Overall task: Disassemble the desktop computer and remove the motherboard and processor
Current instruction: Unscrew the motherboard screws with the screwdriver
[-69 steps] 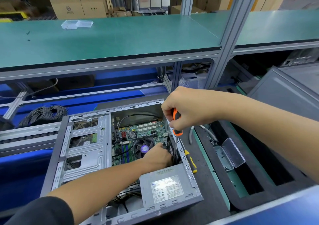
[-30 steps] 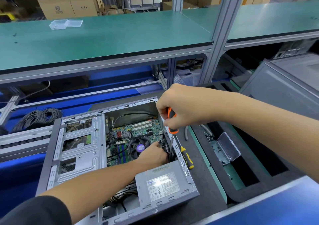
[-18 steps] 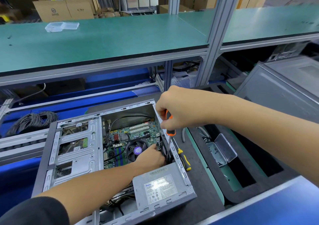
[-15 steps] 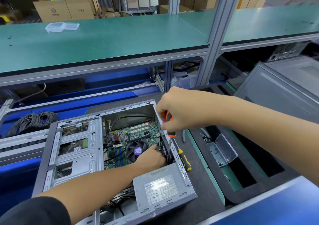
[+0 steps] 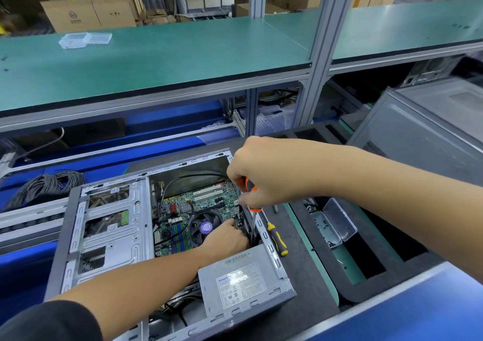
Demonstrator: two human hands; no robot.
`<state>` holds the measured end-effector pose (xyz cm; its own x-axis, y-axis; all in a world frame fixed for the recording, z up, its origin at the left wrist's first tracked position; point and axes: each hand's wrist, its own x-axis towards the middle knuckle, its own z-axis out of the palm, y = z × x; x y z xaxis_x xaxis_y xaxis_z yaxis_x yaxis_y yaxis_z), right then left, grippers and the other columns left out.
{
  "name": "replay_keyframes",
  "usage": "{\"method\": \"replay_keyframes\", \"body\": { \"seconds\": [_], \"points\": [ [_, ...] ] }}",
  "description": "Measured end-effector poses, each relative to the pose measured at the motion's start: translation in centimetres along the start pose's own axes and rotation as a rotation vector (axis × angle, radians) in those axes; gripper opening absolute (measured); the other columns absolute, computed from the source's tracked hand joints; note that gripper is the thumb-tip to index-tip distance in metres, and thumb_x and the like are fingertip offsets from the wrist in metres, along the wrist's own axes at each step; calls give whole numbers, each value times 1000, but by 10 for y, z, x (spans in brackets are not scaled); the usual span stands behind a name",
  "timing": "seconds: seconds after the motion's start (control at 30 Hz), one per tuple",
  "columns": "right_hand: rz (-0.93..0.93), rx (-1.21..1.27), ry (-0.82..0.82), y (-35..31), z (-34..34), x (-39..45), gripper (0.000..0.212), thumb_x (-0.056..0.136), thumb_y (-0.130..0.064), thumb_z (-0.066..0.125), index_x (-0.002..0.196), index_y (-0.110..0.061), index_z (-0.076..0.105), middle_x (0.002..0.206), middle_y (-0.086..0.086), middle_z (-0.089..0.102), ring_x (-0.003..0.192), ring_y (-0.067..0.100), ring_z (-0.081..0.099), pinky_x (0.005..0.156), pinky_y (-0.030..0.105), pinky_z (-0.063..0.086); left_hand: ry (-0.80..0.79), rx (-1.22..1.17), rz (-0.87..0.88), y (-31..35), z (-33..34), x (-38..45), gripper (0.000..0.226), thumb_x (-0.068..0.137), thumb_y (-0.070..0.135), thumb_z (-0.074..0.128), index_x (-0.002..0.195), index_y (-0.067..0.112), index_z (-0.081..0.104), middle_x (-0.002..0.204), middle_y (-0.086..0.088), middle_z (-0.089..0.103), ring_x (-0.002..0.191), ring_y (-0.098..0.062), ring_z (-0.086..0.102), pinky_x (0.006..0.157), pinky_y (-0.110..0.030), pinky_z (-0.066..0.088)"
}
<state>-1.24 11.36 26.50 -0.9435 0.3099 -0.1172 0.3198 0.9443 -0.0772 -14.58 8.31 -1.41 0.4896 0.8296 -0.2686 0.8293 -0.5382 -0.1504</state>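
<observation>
Right hand (image 5: 264, 181): fingers curled round the orange-and-black handle of a screwdriver (image 5: 251, 197), held upright, its shaft running down inside the right wall of the computer case (image 5: 109, 238); the tip is hidden. Left hand (image 5: 226, 238): reaching into the case beside the shaft, fingers bent down near the CPU fan (image 5: 205, 227); whether it holds anything cannot be told. Left forearm crosses the case from its near-left corner, with a dark sleeve (image 5: 49, 322) at the elbow end. Computer case: grey metal, lying on its side with the side panel off, on a dark mat on the desk (image 5: 311, 267). Motherboard (image 5: 198, 202): green, seated in the far-right part of the case, with the black round fan and its purple centre label on top; the processor itself is not visible. Power supply (image 5: 240, 280): grey box with a white label, at the near-right corner of the case. Drive cage (image 5: 112, 225): bare metal, filling the left part of the case. A 2nd screwdriver (image 5: 275, 237), yellow and black, lies on the mat just outside the right wall of the case. Clear plastic box (image 5: 337, 223), lid open, in a foam tray recess right of the case. Coil of black cable (image 5: 47, 186) left of and beyond the case. Green shelf (image 5: 156, 56) above and beyond the case, carrying another clear box (image 5: 85, 39).
</observation>
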Motion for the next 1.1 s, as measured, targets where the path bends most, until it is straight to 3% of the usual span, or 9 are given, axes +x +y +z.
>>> {"method": "replay_keyframes", "body": {
  "seconds": [0.13, 0.33, 0.57, 0.7, 0.87, 0.97, 1.03, 1.1],
  "points": [
    [10, 3, -5, 0, -1, 1, 14, 83, -27, 66, 74, -18, 61, 72, -6, 58, 65, 9, 49, 58, 28, 47, -15, -14, 1, 0, -5, -1, 37, 85, 0, 45, 55, 12, 26, 79, -18, 66, 53, -20, 29, 75, -33, 20],
    [12, 64, -7, -3, -2, 1, 12, 82, -23, 66, 73, -19, 60, 69, -7, 58, 68, 12, 53, 61, 25, 46, 5, 23, -37, -1, -2, -3, 20, 89, 5, 40, 73, 12, 48, 76, -13, 62, 65, -25, 40, 76, -33, 23],
    [27, 46, 36, -1, -1, -3, 11, 80, -22, 67, 71, -18, 61, 67, -6, 59, 65, 10, 50, 60, 28, 46, -7, -30, 17, -5, -10, -3, 31, 81, 3, 44, 56, 12, 28, 78, -18, 65, 62, -26, 40, 74, -32, 20],
    [25, 60, 39, -1, -3, -3, 12, 81, -21, 66, 71, -17, 61, 67, -6, 59, 60, 6, 48, 59, 27, 45, -37, 21, 21, -4, -13, -5, 13, 82, 2, 43, 75, 8, 52, 81, -15, 63, 72, -31, 53, 75, -31, 20],
    [10, 65, 28, -4, -3, -1, 15, 82, -22, 64, 70, -21, 56, 61, -12, 47, 63, 4, 45, 66, 30, 48, -79, 84, 19, -2, -13, -3, 19, 84, 0, 43, 85, 5, 61, 81, -14, 64, 74, -30, 56, 75, -31, 22],
    [-3, 63, 32, -4, -3, -1, 15, 82, -23, 65, 70, -20, 57, 61, -14, 45, 62, 5, 46, 64, 30, 49, -47, 165, -14, -1, -20, -4, 15, 75, 6, 51, 74, 13, 64, 65, -6, 62, 62, -23, 57, 74, -27, 35],
    [-11, 62, 26, -5, -3, -1, 15, 82, -23, 66, 70, -20, 58, 63, -11, 50, 66, 7, 48, 65, 31, 50, -133, 117, 21, 0, -18, -6, 15, 79, 2, 48, 74, 11, 59, 69, -9, 62, 63, -26, 53, 75, -30, 32],
    [-21, 53, 18, -5, -2, -1, 15, 83, -25, 66, 71, -20, 58, 65, -10, 51, 68, 8, 47, 65, 31, 49, -159, 180, 65, -1, -23, -8, 18, 69, 5, 54, 57, 17, 50, 54, -3, 58, 49, -22, 39, 66, -27, 26]
  ]
}}
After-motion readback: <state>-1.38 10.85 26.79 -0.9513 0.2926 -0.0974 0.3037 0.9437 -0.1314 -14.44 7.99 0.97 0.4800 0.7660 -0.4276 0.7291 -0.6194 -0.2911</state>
